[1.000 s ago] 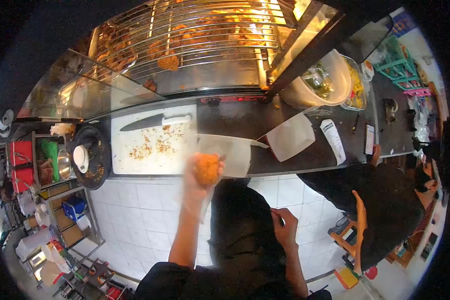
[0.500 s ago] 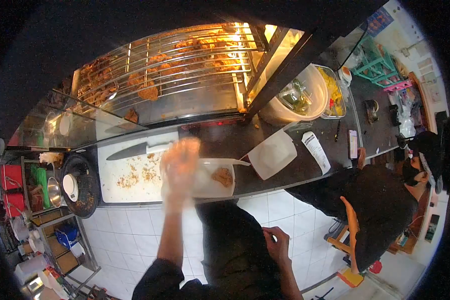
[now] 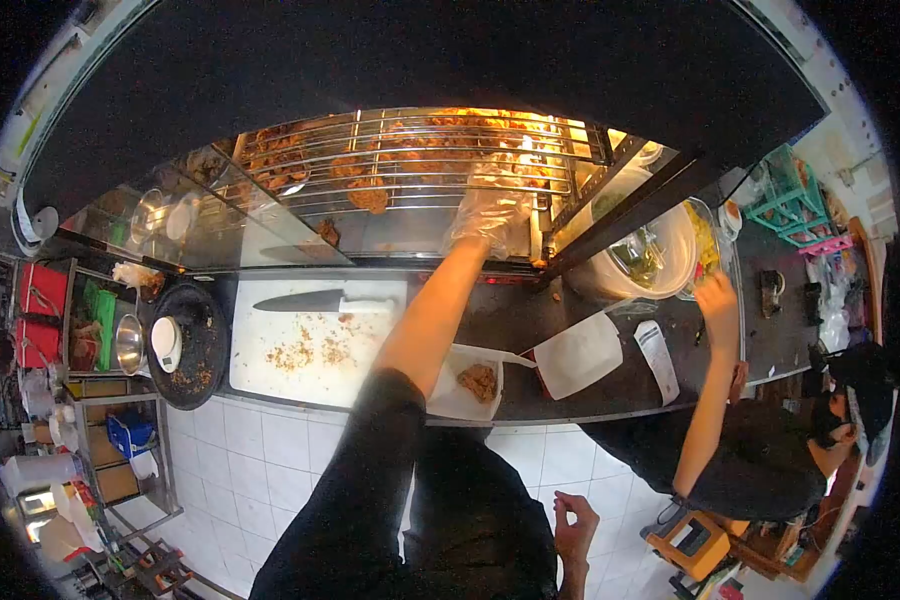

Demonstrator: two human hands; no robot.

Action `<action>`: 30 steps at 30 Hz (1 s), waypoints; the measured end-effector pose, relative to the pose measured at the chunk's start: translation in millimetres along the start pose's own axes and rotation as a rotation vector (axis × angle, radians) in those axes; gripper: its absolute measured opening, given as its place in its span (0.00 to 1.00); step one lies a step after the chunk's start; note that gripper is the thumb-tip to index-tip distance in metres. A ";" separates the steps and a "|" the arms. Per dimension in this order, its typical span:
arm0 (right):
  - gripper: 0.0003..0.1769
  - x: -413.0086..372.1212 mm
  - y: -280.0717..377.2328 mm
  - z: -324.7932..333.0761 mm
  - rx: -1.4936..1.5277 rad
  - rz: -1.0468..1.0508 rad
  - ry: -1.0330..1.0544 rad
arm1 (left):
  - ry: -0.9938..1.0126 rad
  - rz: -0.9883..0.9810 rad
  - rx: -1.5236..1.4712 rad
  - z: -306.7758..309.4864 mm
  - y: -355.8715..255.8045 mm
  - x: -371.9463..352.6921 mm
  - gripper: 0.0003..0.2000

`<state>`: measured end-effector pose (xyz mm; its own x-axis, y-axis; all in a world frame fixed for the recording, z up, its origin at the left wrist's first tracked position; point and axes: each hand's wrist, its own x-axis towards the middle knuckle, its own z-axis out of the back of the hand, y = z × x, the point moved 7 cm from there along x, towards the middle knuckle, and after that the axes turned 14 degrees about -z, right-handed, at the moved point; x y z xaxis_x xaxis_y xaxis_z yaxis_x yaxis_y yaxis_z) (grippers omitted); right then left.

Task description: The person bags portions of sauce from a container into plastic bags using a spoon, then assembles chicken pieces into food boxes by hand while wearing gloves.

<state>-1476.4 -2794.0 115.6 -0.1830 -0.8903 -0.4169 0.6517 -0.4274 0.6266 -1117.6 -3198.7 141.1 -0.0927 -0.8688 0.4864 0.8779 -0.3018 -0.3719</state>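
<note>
My left hand [image 3: 495, 205], in a clear plastic glove, reaches inside the lit warming cabinet at the right end of the wire rack [image 3: 420, 190]. Glare and the glove hide its fingertips and anything they may hold. Brown fried pieces [image 3: 368, 196] lie on and beneath the rack. Low beside my body, my right hand [image 3: 575, 525] is bare, its fingers curled towards the thumb with nothing visible in them. One fried piece [image 3: 478, 382] sits in an open white box [image 3: 450, 400] at the counter edge.
A knife [image 3: 300, 300] lies on the crumb-strewn white board [image 3: 255, 375]. Left is a black round tray [image 3: 205, 370]. To the right are another open box [image 3: 580, 355], a paper slip [image 3: 656, 360] and a large tub [image 3: 670, 275]. A co-worker's hand [image 3: 715, 300] reaches over the counter.
My left hand has moved from above the white box up and right into the cabinet. The co-worker's arm now extends across the counter towards the tub. The view has shifted.
</note>
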 end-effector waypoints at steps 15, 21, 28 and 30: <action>0.09 7.4 19.1 2.2 0.011 0.009 0.062 | -0.336 0.996 -1.213 -1.1 1.3 -90.5 0.19; 0.09 12.2 29.7 8.1 0.078 -0.015 0.103 | -0.220 0.943 -1.759 14.5 -35.4 -140.6 0.19; 0.08 11.0 30.2 22.6 0.148 0.015 0.113 | 0.536 0.310 -1.255 3.0 -129.6 -137.7 0.15; 0.08 10.5 24.7 27.2 0.128 0.032 0.083 | 0.710 0.559 -1.326 -14.0 -165.0 -140.0 0.10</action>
<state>-1482.3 -2818.2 144.6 -0.0982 -0.8900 -0.4452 0.5558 -0.4202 0.7173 -1256.1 -3032.7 123.3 -0.4362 -0.8653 -0.2469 -0.0979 0.3184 -0.9429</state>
